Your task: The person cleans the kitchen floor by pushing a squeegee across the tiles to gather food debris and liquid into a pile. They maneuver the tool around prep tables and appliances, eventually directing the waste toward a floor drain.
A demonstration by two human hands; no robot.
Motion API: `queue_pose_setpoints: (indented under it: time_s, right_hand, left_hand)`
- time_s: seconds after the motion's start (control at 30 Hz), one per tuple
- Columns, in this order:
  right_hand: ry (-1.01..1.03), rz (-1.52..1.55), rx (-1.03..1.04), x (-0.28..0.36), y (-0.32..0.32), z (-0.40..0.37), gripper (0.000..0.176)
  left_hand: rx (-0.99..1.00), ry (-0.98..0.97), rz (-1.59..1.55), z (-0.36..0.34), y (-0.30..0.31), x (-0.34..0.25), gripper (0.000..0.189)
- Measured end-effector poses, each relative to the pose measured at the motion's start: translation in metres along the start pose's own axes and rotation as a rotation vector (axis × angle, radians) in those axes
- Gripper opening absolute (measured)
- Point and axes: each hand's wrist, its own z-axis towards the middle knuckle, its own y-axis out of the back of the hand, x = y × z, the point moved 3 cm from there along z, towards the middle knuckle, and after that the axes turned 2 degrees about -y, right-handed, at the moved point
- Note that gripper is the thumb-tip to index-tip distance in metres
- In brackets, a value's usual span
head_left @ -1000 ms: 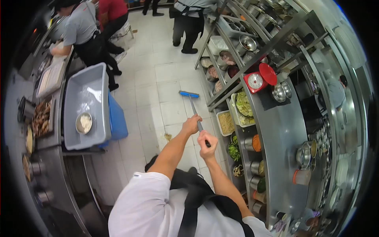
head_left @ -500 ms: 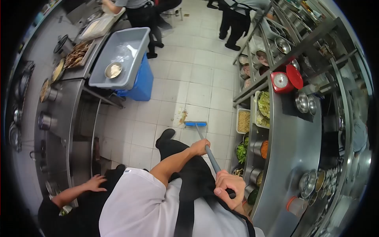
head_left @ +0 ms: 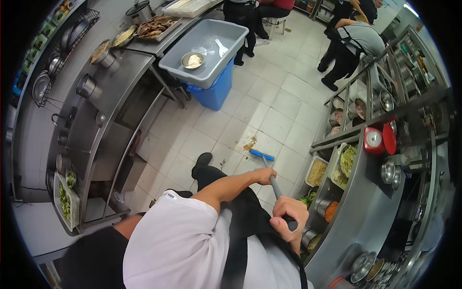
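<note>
Your left hand (head_left: 264,176) wraps around the shaft of a floor tool with a long grey shaft (head_left: 275,187); your right hand (head_left: 290,216) grips its dark handle end, nearer your body. The tool slants away from you, its blue bar-shaped head (head_left: 263,155) down on the pale tiled floor (head_left: 288,115), just beside a brownish-yellow spill (head_left: 249,141). To your right, a red kitchen scale (head_left: 373,138) stands on a stainless-steel worktop (head_left: 353,212). Ahead to your left, a rectangular grey plastic tub (head_left: 231,57) sits on a blue plastic bin (head_left: 216,91).
</note>
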Motion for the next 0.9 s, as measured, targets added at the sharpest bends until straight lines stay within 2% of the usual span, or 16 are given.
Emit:
queue_pose_setpoints:
  time_s: [0.1, 0.27, 0.37, 0.47, 0.5, 0.6, 0.7, 0.9]
  right_hand:
    - [-0.002, 0.005, -0.074, -0.001, -0.006, 0.016, 0.031]
    - [0.094, 0.006, -0.483, 0.006, -0.012, 0.054, 0.036]
    - [0.105, -0.079, -0.617, 0.002, -0.043, 0.082, 0.035]
    - [0.023, -0.248, -0.764, -0.025, -0.092, 0.108, 0.033]
    - [-0.015, -0.319, -0.801, -0.036, -0.111, 0.118, 0.033]
    - [-0.130, -0.311, -0.873, -0.071, -0.179, 0.154, 0.033]
    - [-0.083, -0.392, -0.846, -0.074, -0.248, 0.191, 0.030]
    - [0.014, -0.233, -0.781, -0.047, -0.341, 0.228, 0.025]
  left_hand:
    - [-0.004, -0.009, 0.008, 0.007, 0.011, 0.004, 0.026]
    - [0.005, -0.037, 0.043, 0.020, 0.049, -0.023, 0.034]
    - [-0.194, -0.136, -0.034, 0.025, 0.059, -0.021, 0.027]
    - [-0.149, -0.231, -0.126, 0.007, 0.089, -0.012, 0.036]
    - [-0.022, -0.185, -0.072, -0.006, 0.112, -0.008, 0.036]
    - [-0.024, -0.267, -0.049, -0.043, 0.146, 0.052, 0.037]
    - [-0.095, -0.322, -0.167, -0.096, 0.187, 0.086, 0.040]
    - [0.062, -0.285, -0.194, -0.200, 0.253, 0.126, 0.045]
